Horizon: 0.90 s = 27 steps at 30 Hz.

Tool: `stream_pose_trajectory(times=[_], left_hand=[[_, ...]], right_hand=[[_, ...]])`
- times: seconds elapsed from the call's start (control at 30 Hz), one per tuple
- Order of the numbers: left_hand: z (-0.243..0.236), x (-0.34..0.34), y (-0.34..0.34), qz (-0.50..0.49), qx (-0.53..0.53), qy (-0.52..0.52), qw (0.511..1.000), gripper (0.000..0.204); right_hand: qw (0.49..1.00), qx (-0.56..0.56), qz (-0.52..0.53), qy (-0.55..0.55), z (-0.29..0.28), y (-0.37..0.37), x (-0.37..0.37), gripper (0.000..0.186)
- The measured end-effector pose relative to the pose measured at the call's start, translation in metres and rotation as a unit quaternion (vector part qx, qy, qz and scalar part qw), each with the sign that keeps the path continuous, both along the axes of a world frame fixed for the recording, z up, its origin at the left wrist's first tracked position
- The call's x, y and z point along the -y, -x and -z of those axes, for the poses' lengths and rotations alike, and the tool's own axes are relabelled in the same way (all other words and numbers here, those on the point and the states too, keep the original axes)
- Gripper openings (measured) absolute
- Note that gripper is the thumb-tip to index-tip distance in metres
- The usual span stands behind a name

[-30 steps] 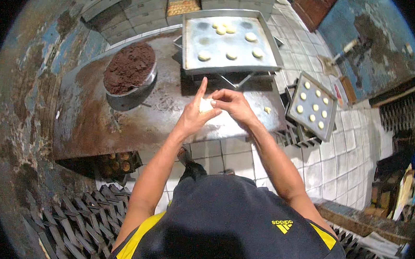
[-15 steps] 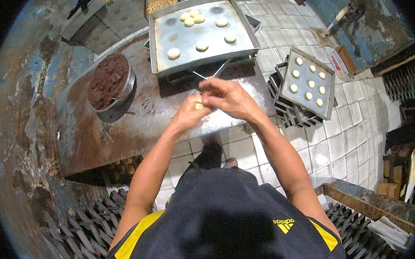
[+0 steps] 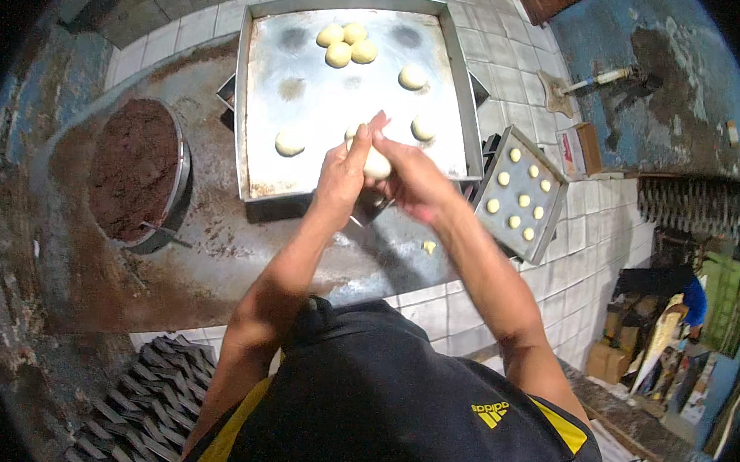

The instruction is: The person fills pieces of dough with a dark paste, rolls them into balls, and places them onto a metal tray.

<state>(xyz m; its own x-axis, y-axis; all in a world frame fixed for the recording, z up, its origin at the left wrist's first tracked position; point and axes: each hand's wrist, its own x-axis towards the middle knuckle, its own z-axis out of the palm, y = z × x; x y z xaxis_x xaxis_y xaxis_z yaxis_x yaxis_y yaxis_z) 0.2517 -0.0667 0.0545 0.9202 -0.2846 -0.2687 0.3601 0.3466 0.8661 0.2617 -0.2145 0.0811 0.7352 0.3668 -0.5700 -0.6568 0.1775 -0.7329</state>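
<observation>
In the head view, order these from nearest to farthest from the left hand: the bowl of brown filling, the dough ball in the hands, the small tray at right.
1. Dough ball: touching the left hand.
2. Small tray: to the right, past the right hand.
3. Bowl: far left on the table.

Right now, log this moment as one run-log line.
left hand: grip on dough ball | right hand: grip on dough ball | large metal tray: seven dough balls | bowl of brown filling: left

1. Most of the dough ball (image 3: 377, 165) is hidden between the left hand (image 3: 344, 173) and right hand (image 3: 408, 178).
2. The large tray (image 3: 259, 94) has its near edge partly covered by both hands.
</observation>
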Motion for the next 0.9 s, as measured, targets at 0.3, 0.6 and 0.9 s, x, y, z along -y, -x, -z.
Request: stream_pose_trajectory(times=[0.3,0.6,0.9], left_hand=[[0.041,-0.068,-0.056,-0.042,0.124,-0.142,0.981,0.058],[0.029,-0.109,-0.052,-0.012,0.072,-0.246,0.967,0.047],[0.050,-0.089,-0.015,-0.145,0.136,-0.189,0.961,0.036]], right_hand=[[0.533,0.537,-0.181,0.629,0.132,-0.300,0.088,0.063],[0.524,0.531,-0.269,0.609,0.163,-0.333,0.073,0.071],[0.725,0.417,-0.141,0.530,0.127,-0.266,0.010,0.038]])
